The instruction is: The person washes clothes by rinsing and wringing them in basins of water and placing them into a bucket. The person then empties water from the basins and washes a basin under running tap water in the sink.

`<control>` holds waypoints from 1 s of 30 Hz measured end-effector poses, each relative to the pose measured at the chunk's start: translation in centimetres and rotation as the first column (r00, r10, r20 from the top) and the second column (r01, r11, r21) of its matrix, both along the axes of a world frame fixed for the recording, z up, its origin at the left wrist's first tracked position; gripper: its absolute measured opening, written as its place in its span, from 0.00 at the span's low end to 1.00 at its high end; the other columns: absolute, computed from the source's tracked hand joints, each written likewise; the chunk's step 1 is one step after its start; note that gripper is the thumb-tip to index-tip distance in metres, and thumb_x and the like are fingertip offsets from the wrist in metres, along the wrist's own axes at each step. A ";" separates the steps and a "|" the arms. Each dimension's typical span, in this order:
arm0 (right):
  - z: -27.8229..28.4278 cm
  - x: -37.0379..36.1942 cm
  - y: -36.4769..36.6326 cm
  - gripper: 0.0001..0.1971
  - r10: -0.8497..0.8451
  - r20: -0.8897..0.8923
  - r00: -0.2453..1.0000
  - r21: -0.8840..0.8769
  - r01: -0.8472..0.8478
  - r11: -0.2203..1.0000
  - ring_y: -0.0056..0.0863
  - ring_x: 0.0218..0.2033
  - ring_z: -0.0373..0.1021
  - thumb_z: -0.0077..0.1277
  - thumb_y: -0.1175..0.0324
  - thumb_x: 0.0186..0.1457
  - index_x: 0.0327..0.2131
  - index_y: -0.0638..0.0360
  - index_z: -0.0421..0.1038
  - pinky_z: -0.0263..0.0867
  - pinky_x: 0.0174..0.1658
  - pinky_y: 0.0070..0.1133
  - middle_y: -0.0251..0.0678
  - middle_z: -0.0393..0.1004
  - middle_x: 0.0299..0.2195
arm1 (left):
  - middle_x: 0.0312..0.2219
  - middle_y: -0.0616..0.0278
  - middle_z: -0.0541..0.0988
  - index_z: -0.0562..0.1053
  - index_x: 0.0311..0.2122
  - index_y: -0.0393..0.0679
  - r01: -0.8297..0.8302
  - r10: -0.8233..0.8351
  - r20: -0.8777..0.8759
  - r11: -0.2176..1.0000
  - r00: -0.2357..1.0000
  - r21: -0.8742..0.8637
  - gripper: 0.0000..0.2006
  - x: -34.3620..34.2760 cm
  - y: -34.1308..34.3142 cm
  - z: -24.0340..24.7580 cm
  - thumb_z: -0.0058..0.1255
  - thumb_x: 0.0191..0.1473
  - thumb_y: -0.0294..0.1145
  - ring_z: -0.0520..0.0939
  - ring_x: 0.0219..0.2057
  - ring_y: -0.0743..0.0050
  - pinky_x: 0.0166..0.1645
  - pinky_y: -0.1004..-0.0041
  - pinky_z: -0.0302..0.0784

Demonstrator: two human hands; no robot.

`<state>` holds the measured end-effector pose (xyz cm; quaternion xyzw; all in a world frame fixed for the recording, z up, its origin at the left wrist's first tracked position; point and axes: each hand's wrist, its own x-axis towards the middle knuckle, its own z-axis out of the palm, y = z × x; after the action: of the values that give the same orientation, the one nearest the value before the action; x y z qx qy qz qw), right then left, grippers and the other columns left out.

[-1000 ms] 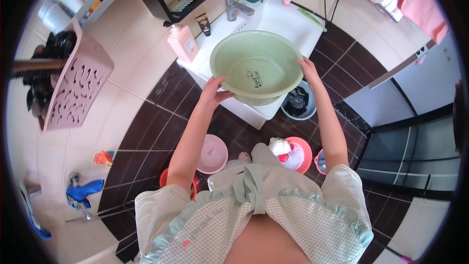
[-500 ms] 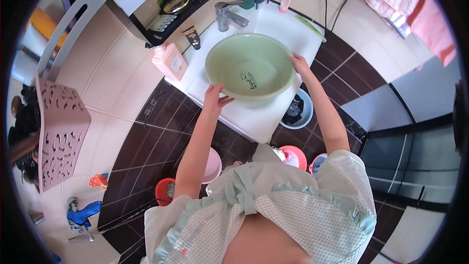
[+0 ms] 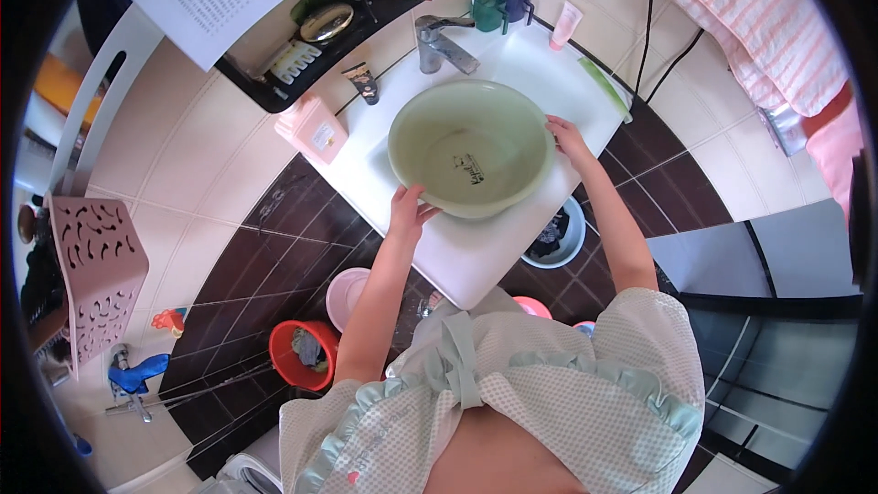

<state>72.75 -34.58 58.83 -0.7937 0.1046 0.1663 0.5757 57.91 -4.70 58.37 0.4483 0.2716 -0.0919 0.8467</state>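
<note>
A round pale-green plastic basin sits in the white washbasin, its dark printed mark showing on the bottom. My left hand grips the near-left rim, thumb over the edge and fingers at the outside. On the right rim, my right hand holds the basin the same way, its fingers partly hidden behind the rim. The metal tap stands just beyond the basin, with its spout close to the far rim.
A pink pump bottle and a dark tube stand left of the tap. Green and blue cups and a pink tube line the back. Below are a light-blue tub and a red bucket. A shelf overhangs at left.
The view has shifted, bringing the red bucket more fully into sight. Both hands keep their hold on the green basin, which has turned or tilted slightly.
</note>
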 end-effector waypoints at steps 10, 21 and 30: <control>-1.8 -1.1 0.8 0.19 -0.138 0.215 0.967 0.035 0.134 0.990 0.17 0.23 0.63 0.44 0.67 0.45 0.42 0.61 0.65 0.58 0.25 0.15 0.31 0.70 0.26 | 0.32 0.64 0.70 0.62 0.37 0.45 -0.054 0.054 0.033 0.999 0.998 0.000 0.12 -0.3 -0.4 -1.9 0.44 0.45 0.31 0.74 0.30 0.70 0.32 0.68 0.74; -1.0 3.0 -0.5 0.21 0.271 0.497 0.824 -0.410 -0.053 0.911 0.33 0.35 0.67 0.44 0.69 0.43 0.46 0.55 0.61 0.62 0.39 0.24 0.42 0.68 0.37 | 0.29 0.65 0.71 0.64 0.36 0.45 -0.146 0.146 -0.010 0.989 0.989 0.004 0.11 1.4 -1.8 -4.1 0.45 0.45 0.31 0.73 0.28 0.74 0.31 0.70 0.72; 7.1 15.2 11.5 0.28 0.720 0.681 0.134 -0.724 -0.021 0.689 0.37 0.38 0.64 0.47 0.72 0.39 0.48 0.38 0.60 0.61 0.41 0.28 0.39 0.65 0.37 | 0.23 0.68 0.73 0.66 0.33 0.46 -0.333 0.345 -0.066 0.933 0.936 0.137 0.06 3.0 -5.3 -5.9 0.43 0.46 0.27 0.73 0.20 0.82 0.18 0.84 0.64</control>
<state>87.92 -23.07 65.92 -0.8467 -0.4368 -0.2388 0.1880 60.87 -10.04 52.51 0.4418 0.3876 0.0527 0.8073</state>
